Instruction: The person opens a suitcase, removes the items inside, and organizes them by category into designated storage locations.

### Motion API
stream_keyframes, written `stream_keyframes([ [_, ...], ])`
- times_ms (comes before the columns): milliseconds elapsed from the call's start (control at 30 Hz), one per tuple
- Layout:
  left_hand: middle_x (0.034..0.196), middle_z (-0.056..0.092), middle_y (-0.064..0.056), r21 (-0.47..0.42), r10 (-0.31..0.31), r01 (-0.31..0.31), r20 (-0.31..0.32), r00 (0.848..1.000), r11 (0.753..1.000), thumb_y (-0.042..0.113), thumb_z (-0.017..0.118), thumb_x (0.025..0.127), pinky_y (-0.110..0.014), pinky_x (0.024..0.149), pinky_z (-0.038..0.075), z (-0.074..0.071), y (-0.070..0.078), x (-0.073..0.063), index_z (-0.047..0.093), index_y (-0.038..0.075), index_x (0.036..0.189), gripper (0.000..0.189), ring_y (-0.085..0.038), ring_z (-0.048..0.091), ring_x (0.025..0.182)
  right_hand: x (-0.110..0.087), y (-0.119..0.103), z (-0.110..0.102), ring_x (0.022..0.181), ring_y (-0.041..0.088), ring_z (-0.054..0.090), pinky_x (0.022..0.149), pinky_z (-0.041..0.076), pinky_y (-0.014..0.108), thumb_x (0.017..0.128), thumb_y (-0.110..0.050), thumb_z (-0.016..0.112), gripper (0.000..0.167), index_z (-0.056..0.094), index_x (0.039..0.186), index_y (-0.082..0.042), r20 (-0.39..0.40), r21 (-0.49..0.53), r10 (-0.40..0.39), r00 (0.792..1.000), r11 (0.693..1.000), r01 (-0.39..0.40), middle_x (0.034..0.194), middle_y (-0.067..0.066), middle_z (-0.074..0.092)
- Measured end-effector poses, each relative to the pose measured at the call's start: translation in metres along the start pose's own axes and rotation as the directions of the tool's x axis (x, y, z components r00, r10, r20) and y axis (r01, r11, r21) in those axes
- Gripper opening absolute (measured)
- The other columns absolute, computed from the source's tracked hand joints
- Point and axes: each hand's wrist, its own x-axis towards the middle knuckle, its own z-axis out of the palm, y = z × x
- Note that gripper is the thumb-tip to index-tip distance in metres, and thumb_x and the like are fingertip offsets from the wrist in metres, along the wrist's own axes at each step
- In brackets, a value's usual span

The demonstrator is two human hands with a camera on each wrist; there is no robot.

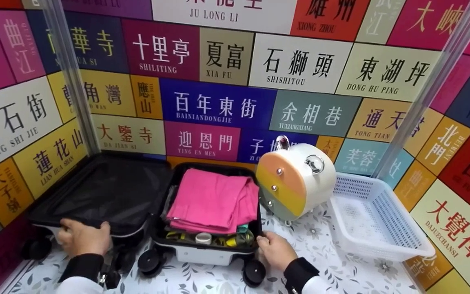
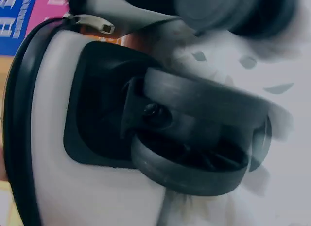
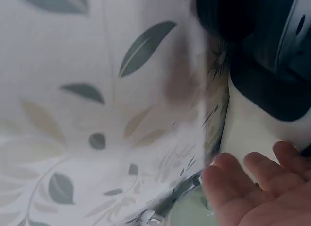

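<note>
A small suitcase lies unfolded, its black-lined lid (image 1: 112, 192) on the left and its packed base (image 1: 200, 254) on the right. My left hand (image 1: 86, 239) grips the near rim of the lid. Beside the base's near right corner, my right hand (image 1: 278, 251) has its fingertips at the shell; in the right wrist view the fingers (image 3: 226, 180) are loosely extended along the pale side. Folded pink cloth (image 1: 212, 200) fills most of the base. Camouflage-patterned items (image 1: 235, 240) and a small white round object (image 1: 203, 238) show in front of it. Caster wheels (image 2: 199, 133) stick out from the near ends.
Right behind the base stands a cream round-bodied case (image 1: 316, 175) with an orange, yellow and green striped front. A white perforated basket (image 1: 382, 220) sits at the right. Sign-printed panels (image 1: 218, 100) and clear corner posts (image 1: 72, 81) bound the leaf-patterned table surface (image 1: 312, 232).
</note>
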Motion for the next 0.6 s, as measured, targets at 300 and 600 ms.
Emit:
stream_keyframes([
  [300,0.164,0.011,-0.028,0.063,0.327,-0.321,-0.109,0.939,0.945,0.038,0.064,0.093,-0.072,0.108,0.013,0.010,0.026,-0.019,0.017,0.006,0.162,0.089,-0.054,0.011,0.146,0.001,0.059,-0.080,0.118,0.042,0.060,0.103,0.044,0.059,0.101,-0.019,0.058,0.028,0.068,0.120,0.000,-0.325,-0.075,0.030,0.945,0.996,-0.057,0.122,0.021,0.068],
  [600,0.163,0.026,-0.025,0.167,0.495,-0.500,0.071,0.866,0.850,0.065,0.053,0.095,-0.073,0.110,0.011,0.026,0.040,-0.023,0.025,0.001,0.160,0.095,-0.054,0.014,0.148,-0.014,0.134,-0.144,0.113,0.057,0.054,0.100,0.036,0.066,0.093,-0.028,0.068,0.054,0.059,0.124,0.014,-0.412,-0.376,0.063,0.909,0.897,-0.233,0.122,0.036,0.061],
])
